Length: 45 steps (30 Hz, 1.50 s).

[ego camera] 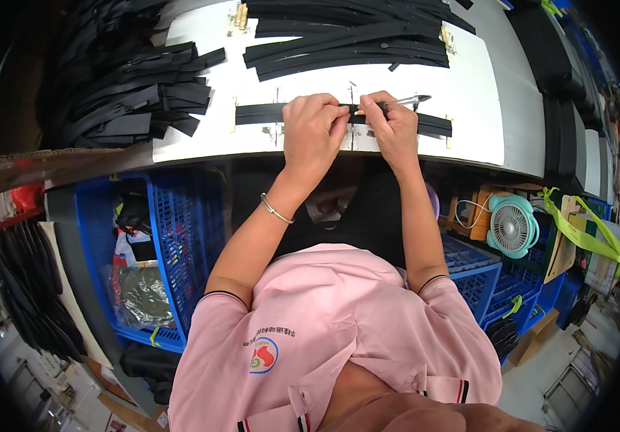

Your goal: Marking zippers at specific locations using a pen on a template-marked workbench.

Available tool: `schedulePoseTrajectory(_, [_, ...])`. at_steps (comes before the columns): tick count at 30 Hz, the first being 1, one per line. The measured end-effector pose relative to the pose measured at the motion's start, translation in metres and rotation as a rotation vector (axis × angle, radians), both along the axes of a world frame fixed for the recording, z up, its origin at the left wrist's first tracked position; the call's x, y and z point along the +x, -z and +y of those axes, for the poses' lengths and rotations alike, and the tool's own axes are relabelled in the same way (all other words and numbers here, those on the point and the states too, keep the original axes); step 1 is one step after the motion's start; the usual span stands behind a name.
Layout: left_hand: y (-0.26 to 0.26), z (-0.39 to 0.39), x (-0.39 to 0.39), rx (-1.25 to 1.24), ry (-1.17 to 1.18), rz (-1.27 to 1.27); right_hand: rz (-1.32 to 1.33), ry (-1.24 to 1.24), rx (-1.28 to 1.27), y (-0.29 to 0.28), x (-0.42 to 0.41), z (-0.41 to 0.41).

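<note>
A black zipper strip [261,114] lies crosswise on a white board [472,108] marked with dark lines and small tape pieces. My left hand [315,121] rests over the strip left of its middle, thumb and fingertips pinched at it; whether it grips the fabric is hard to tell. My right hand [393,121], just to the right, holds a clear-barrelled pen [415,100] with its tip end close to the strip and the left fingertips. Farther back on the board lie several more black zipper strips [342,43]. A large heap of black strips [126,102] is at the left.
A cardboard edge [61,162] borders the heap. Black stacked material [561,119] stands at the right. Below the table are a blue plastic crate [159,259] holding bagged items at left, and a small teal fan [512,224] near blue crates [472,275] at right.
</note>
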State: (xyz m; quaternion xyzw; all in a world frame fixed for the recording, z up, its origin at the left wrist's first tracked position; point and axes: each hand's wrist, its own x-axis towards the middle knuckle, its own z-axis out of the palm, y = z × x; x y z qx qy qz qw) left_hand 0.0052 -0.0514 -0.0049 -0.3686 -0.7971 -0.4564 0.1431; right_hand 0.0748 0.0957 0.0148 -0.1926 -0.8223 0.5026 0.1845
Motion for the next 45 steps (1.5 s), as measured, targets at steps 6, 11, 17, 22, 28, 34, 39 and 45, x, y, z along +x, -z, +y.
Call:
schedulePoseTrajectory(6, [0.0,0.001,-0.001,-0.04,-0.009,-0.005,0.148,-0.088,0.14,0.011,0.0,0.002])
schedulePoseTrajectory(11, [-0.002,0.003,-0.001,-0.011,0.011,0.019,0.149,-0.069,0.256,0.009,0.0,0.003])
schedulePoseTrajectory(17, [-0.003,0.0,-0.001,-0.057,0.019,0.002,0.28,-0.007,0.199,-0.003,0.021,0.01])
schedulePoseTrajectory(22, [-0.004,0.001,0.0,-0.08,0.021,0.017,0.282,0.275,-0.196,-0.014,0.056,0.054])
schedulePoseTrajectory(28, [-0.013,0.01,0.004,-0.155,0.043,-0.016,0.207,0.282,-0.207,0.006,0.057,0.076])
schedulePoseTrajectory(34, [-0.032,0.075,0.02,-0.127,0.481,-0.045,0.216,0.339,-0.335,0.004,0.057,0.077])
schedulePoseTrajectory(39, [-0.023,0.086,0.02,-0.229,0.502,-0.076,0.194,0.347,-0.291,0.002,0.056,0.076])
schedulePoseTrajectory(45, [-0.017,0.08,0.02,-0.178,0.372,-0.009,0.192,0.294,-0.181,0.008,0.055,0.075])
